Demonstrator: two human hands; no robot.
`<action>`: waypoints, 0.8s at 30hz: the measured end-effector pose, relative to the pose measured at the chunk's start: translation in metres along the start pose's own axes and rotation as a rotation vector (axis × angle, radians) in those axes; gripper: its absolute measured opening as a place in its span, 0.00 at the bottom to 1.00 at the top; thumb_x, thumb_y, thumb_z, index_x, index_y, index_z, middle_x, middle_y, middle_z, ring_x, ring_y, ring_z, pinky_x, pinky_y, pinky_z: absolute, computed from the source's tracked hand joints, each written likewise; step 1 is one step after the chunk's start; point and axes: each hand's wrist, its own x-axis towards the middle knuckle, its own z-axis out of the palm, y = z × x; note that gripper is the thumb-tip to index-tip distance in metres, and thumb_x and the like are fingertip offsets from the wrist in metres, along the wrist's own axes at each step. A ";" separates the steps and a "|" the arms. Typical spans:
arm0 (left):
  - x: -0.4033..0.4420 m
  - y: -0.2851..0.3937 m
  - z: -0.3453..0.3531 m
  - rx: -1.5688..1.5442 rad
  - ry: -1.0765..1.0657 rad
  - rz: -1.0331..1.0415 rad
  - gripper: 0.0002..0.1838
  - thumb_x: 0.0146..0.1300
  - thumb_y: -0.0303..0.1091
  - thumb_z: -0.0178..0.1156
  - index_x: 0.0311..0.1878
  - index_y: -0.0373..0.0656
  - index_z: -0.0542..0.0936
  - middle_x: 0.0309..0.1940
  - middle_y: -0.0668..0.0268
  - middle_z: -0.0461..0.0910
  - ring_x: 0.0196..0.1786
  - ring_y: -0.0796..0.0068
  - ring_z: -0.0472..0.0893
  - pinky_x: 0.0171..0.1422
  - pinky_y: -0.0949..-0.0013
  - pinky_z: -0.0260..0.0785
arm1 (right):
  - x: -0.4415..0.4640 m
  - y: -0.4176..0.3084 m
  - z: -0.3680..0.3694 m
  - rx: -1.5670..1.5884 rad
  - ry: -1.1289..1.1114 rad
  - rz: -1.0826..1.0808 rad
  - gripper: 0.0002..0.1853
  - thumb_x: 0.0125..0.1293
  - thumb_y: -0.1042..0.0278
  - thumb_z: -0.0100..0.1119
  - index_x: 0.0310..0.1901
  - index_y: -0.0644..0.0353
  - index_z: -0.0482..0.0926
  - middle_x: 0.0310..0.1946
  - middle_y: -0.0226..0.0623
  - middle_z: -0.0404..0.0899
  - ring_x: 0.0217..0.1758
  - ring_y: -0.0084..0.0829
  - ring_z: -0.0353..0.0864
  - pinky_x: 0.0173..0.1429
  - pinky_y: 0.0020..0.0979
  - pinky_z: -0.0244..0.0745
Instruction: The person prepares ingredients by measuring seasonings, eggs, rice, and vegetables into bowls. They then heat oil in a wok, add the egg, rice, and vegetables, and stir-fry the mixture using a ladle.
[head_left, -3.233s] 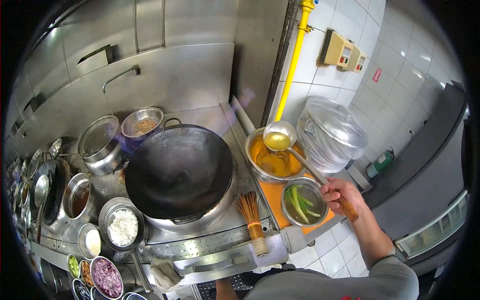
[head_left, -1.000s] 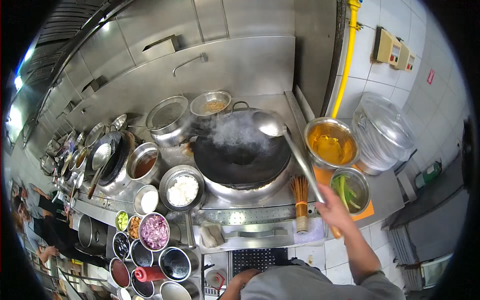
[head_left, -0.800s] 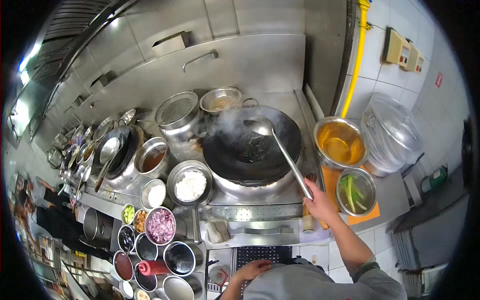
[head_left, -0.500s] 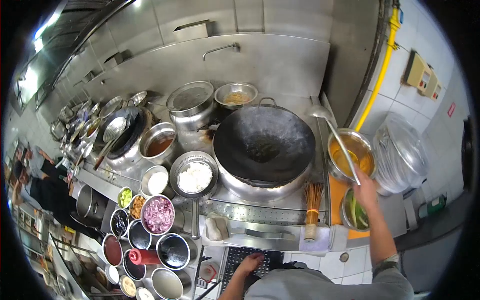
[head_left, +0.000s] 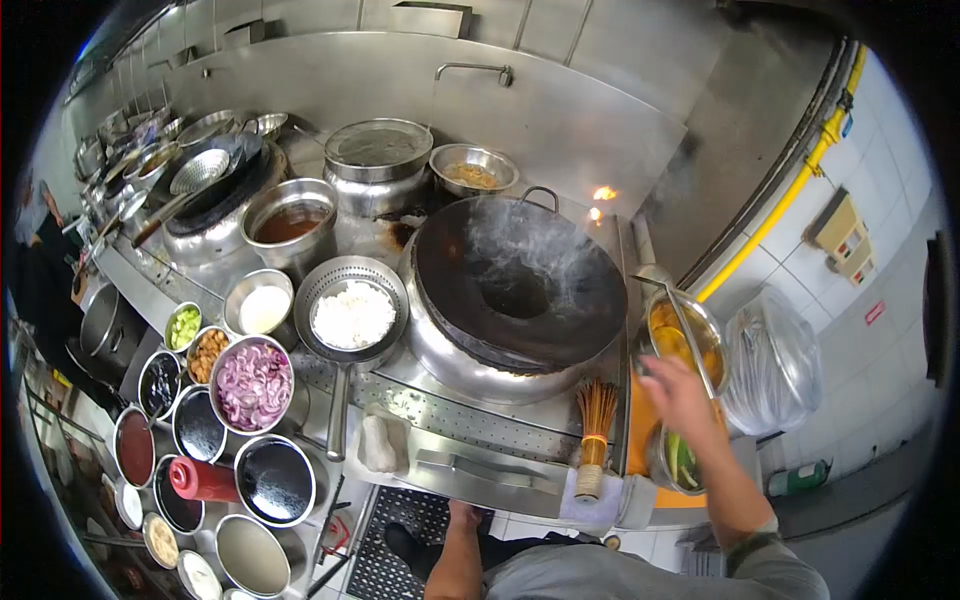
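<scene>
My right hand [head_left: 680,390] is over the orange board, just left of a steel bowl of yellow liquid [head_left: 712,345]. Its fingers are drawn together; a small dark spot shows at the tips, too small to name. A ladle [head_left: 688,325] rests across that bowl, apart from the hand. Beneath my wrist is a bowl with green vegetable pieces [head_left: 682,462]. Pale smoke or steam rises from the black wok [head_left: 450,290] on the burner. My left hand [head_left: 463,513] hangs low by my body, its fingers hidden from sight.
A bamboo brush [head_left: 593,440] stands at the counter's front edge. White rice sits in a perforated, handled strainer [head_left: 398,325]. Sliced onions [head_left: 252,385], sauce pots and a red squeeze bottle [head_left: 203,480] crowd the left. Small flames [head_left: 604,193] show behind the wok. Stacked clear lids [head_left: 775,360] are at right.
My right hand has let go of the ladle, which lies across the yellow-liquid bowl, and moved left of it. Smoke over the wok has thickened and flames have appeared. The view has shifted.
</scene>
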 end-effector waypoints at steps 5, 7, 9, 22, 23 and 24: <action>-0.011 -0.004 -0.010 0.005 0.067 0.010 0.14 0.67 0.39 0.62 0.50 0.41 0.80 0.44 0.63 0.83 0.44 0.64 0.84 0.48 0.59 0.79 | 0.062 -0.111 0.065 -0.004 -0.005 -0.397 0.16 0.65 0.57 0.63 0.48 0.59 0.83 0.40 0.41 0.78 0.46 0.41 0.80 0.51 0.40 0.76; -0.010 -0.004 -0.011 -0.060 0.086 0.035 0.13 0.67 0.40 0.63 0.46 0.39 0.81 0.40 0.63 0.83 0.39 0.65 0.84 0.41 0.60 0.78 | 0.076 -0.117 0.085 -0.087 -0.017 -0.430 0.13 0.64 0.58 0.63 0.43 0.58 0.83 0.37 0.40 0.76 0.42 0.41 0.78 0.48 0.41 0.75; -0.007 -0.001 -0.009 -0.064 0.108 0.045 0.13 0.68 0.40 0.62 0.43 0.38 0.81 0.35 0.63 0.83 0.33 0.66 0.83 0.35 0.61 0.76 | 0.086 -0.123 0.090 -0.146 0.006 -0.461 0.11 0.64 0.59 0.63 0.38 0.58 0.84 0.36 0.40 0.75 0.40 0.40 0.77 0.45 0.42 0.74; 0.020 -0.014 -0.027 0.106 0.159 -0.011 0.14 0.75 0.37 0.47 0.45 0.44 0.82 0.36 0.65 0.84 0.33 0.72 0.83 0.35 0.67 0.80 | 0.109 -0.133 0.062 -0.229 0.180 -0.438 0.07 0.61 0.62 0.68 0.37 0.53 0.87 0.33 0.33 0.77 0.40 0.38 0.74 0.46 0.39 0.62; 0.021 -0.017 -0.030 0.085 0.162 -0.012 0.14 0.76 0.37 0.47 0.45 0.44 0.81 0.35 0.65 0.84 0.32 0.72 0.83 0.35 0.68 0.80 | 0.110 -0.134 0.060 -0.225 0.182 -0.433 0.07 0.61 0.62 0.68 0.37 0.52 0.87 0.33 0.33 0.77 0.40 0.38 0.74 0.46 0.39 0.62; 0.018 -0.016 -0.028 0.064 0.162 -0.010 0.14 0.76 0.38 0.47 0.44 0.44 0.81 0.35 0.65 0.84 0.32 0.72 0.83 0.35 0.69 0.80 | 0.111 -0.135 0.059 -0.227 0.171 -0.429 0.06 0.61 0.62 0.68 0.37 0.52 0.86 0.33 0.32 0.77 0.40 0.38 0.74 0.46 0.39 0.62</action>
